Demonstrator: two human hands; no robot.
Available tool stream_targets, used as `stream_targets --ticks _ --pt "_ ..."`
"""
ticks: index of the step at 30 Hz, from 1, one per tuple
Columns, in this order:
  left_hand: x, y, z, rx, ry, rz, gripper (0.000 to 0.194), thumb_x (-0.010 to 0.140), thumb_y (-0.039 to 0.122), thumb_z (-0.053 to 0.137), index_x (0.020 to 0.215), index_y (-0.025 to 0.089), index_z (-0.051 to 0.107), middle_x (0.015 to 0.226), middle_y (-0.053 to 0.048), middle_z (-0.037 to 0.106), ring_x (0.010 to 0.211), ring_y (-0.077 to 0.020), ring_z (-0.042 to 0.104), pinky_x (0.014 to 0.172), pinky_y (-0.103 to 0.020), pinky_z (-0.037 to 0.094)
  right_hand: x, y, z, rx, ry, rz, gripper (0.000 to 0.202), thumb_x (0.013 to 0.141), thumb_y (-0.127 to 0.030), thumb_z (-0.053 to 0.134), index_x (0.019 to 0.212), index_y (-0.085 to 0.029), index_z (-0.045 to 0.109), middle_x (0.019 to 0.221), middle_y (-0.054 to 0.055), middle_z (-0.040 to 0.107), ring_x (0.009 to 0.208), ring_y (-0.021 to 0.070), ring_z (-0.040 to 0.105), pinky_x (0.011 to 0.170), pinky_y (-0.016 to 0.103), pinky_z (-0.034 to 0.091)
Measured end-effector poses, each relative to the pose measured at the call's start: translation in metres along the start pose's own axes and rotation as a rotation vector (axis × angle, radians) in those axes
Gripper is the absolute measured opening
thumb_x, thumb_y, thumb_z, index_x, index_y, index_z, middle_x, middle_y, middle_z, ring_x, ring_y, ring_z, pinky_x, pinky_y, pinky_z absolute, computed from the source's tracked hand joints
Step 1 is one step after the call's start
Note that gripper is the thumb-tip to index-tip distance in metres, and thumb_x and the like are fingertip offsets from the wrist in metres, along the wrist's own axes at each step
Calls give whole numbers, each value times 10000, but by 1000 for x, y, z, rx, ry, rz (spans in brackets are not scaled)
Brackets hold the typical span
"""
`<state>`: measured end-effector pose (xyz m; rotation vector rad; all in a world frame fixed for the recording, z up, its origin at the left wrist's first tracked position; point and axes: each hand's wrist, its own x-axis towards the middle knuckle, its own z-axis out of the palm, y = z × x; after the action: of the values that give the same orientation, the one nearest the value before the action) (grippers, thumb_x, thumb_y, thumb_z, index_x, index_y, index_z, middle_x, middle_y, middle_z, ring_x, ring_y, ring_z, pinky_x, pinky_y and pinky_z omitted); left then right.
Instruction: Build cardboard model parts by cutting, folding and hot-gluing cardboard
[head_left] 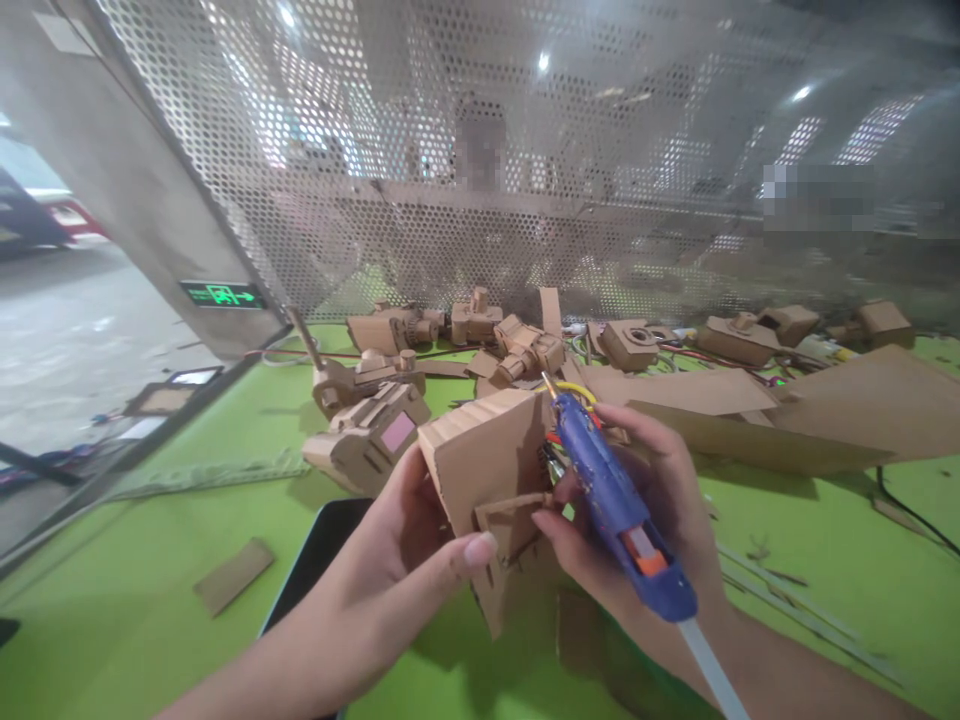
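A cardboard box model (487, 450) is held up above the green table by my left hand (420, 560), its thumb pressed on the lower front face. My right hand (652, 510) is wrapped round a blue glue gun (611, 490), whose nozzle points up and left beside the box's upper right edge. A white glue stick (712, 665) sticks out of the gun's rear. The thumb and a finger of my right hand also pinch a thin bent cardboard strip (517, 503) at the box's front face.
Several cardboard models, among them one with a pink panel (397, 432), line the back of the green table (112, 640). Large cardboard sheets (885, 405) lie at right. A dark tablet-like object (319, 550) is partly under my left arm. A perforated metal panel (450, 220) stands behind.
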<state>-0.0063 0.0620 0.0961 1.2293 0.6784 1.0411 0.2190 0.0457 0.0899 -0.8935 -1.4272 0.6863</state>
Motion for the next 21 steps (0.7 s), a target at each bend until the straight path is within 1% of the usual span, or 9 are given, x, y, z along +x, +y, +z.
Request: stream_targets --ticks 3,5,8,10,15,18,19,21 --pt "0 0 -1 6 -8 11 679 1033 372 864 1653 316 592 1666 -155 686 1501 -437 674 1133 -452 661 -1 1 -1 -15 -6 -6 836 867 -99 969 1520 -462 595 1015 -25 806 831 190 813 760 309 734" --pt "-1 1 1 -2 18 7 692 1027 386 871 1655 322 588 1667 -151 687 1506 -438 671 1147 -461 652 -1 1 -1 -11 -12 -9 848 869 -102 964 1536 -460 583 1030 -19 813 830 191 814 740 301 726" --pt "-2 4 7 -33 76 -5 703 1006 420 891 1638 313 600 1665 -150 691 1526 -447 652 1174 -481 632 -1 0 -1 8 -20 -22 869 871 -89 951 1549 -474 567 1107 -11 840 894 195 850 729 275 728" --pt "-2 5 10 -46 90 -16 704 998 426 900 1625 298 607 1657 -156 695 1528 -452 649 1174 -489 630 -1 0 0 20 -27 -27 864 863 -80 951 1533 -475 576 1102 -16 855 912 200 869 738 269 738" --pt "-3 0 5 -61 52 -24 653 1015 413 884 1606 309 624 1696 -133 665 1555 -434 623 1174 -460 628 -2 -1 4 48 26 -44 776 875 -66 923 1498 -424 631 1019 -12 843 865 218 871 790 348 774" --pt "-2 -1 1 -66 -12 -3 616 1040 396 856 1606 341 620 1715 -107 653 1549 -413 632 1157 -444 639 -1 -3 2 18 17 -51 752 890 -64 910 1489 -428 637 990 -20 828 842 212 857 775 348 769" --pt "-1 -1 1 -65 -15 -2 604 1043 399 852 1600 345 625 1707 -102 662 1538 -405 644 1143 -433 645 -1 -4 1 8 13 -55 748 899 -69 906 1493 -434 635 981 -24 823 831 206 847 767 341 764" --pt "0 1 1 -63 23 -19 596 1030 421 865 1578 332 648 1674 -106 692 1515 -403 664 1128 -428 652 0 -7 -1 5 -4 -50 748 920 -77 894 1512 -447 623 968 -30 815 821 204 833 761 341 758"
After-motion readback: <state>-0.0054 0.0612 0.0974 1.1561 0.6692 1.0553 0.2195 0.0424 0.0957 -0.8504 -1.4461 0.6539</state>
